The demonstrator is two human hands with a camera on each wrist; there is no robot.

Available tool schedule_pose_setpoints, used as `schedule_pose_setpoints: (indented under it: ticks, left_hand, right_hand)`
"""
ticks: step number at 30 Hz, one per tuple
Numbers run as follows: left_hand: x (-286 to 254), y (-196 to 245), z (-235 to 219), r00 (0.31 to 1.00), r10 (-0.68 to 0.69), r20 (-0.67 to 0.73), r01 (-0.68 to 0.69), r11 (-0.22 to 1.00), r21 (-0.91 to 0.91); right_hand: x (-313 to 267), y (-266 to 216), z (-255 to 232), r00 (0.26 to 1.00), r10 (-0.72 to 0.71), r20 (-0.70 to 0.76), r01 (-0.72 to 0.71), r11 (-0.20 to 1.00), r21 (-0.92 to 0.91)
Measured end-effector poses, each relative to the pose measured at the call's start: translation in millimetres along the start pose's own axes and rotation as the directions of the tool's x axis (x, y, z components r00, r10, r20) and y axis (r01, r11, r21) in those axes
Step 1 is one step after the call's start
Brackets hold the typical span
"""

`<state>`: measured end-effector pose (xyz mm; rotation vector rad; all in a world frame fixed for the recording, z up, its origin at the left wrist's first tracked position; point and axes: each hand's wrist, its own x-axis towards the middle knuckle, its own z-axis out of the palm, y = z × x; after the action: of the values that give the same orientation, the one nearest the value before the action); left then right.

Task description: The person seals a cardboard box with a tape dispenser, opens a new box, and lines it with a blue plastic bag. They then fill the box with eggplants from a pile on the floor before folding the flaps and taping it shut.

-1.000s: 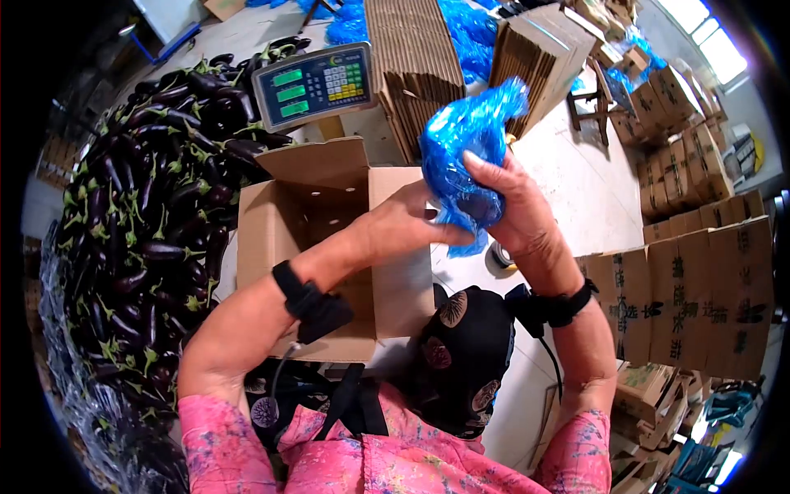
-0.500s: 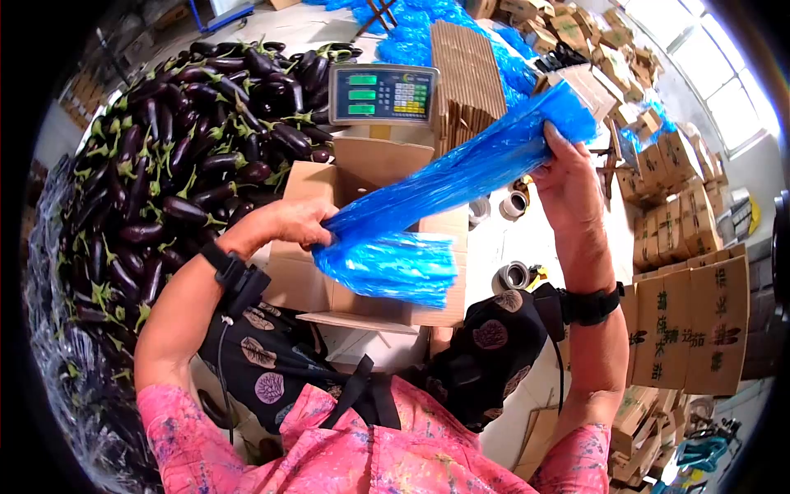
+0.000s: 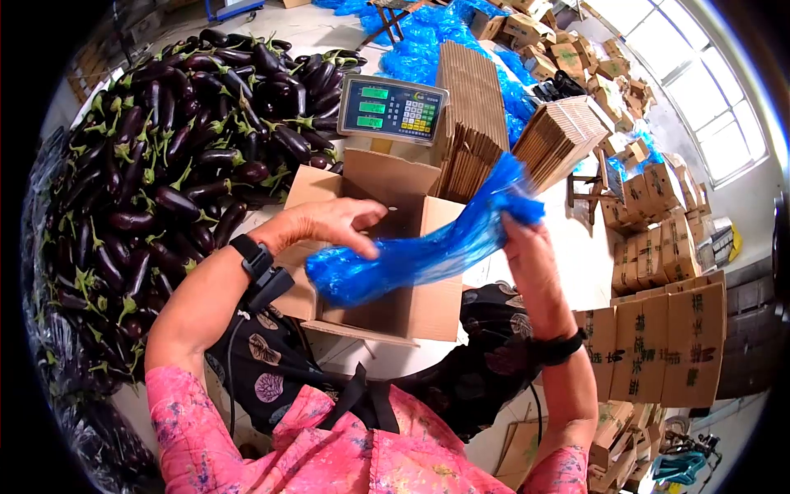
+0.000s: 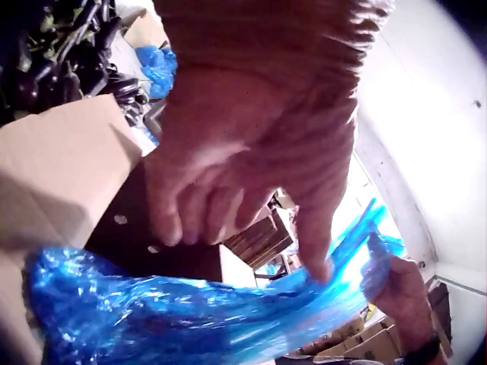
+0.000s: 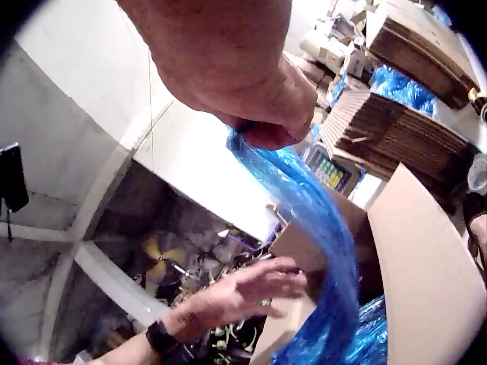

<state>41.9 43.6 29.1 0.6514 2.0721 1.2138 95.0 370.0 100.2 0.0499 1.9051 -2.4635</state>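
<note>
A blue plastic bag (image 3: 428, 251) stretches across the opening of a cardboard box (image 3: 440, 309). My right hand (image 3: 531, 255) grips one bunched end of it, up and to the right of the box. The rest of the bag slopes down leftward, its loose end low over the box's left side. My left hand (image 3: 333, 224) is just above that lower stretch, fingers and thumb apart. In the left wrist view, the left thumb (image 4: 313, 251) overlaps the bag's upper edge while the other fingers (image 4: 202, 217) hang bent above it.
Left of the box lies a large heap of eggplants (image 3: 181, 156). A scale display (image 3: 392, 109) stands behind the box, beside stacks of flattened cartons (image 3: 471, 123). More blue plastic (image 3: 420, 58) is piled farther back. Printed cartons (image 3: 658, 342) stand at the right.
The bag was first bunched between both hands, then stretched between them. Now the left hand has let go of its end, and the right hand has come lower and inward.
</note>
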Motion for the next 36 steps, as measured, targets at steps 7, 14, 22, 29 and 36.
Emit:
schedule_pose_setpoints:
  ticks: [7, 14, 22, 29, 36]
  left_hand:
    - [25.9, 61.5, 23.4, 0.967, 0.249, -0.060, -0.224, 0.709, -0.669]
    - [-2.9, 25.1, -32.4, 0.953, 0.101, -0.285, -0.290, 0.580, -0.761]
    - [-20.4, 12.1, -28.8, 0.896, 0.058, -0.441, -0.400, 0.539, -0.742]
    - [-21.5, 47.3, -2.5, 0.916, 0.151, -0.372, -0.379, 0.635, -0.674]
    - [-30.1, 66.2, 5.8, 0.859, 0.153, -0.489, -0.362, 0.856, -0.370]
  right_hand:
    - [-7.8, 18.8, 43.5, 0.933, 0.249, 0.261, -0.288, 0.950, 0.122]
    - [-71.3, -6.2, 14.4, 0.952, 0.295, 0.086, -0.271, 0.937, -0.219]
    - [-159.7, -10.6, -2.2, 0.345, 0.609, 0.714, 0.137, 0.719, -0.681]
    - [-76.1, -29.6, 35.5, 0.979, 0.023, 0.201, 0.108, 0.781, -0.615]
    - [12.8, 20.8, 73.1, 0.921, 0.162, 0.354, -0.033, 0.939, -0.343]
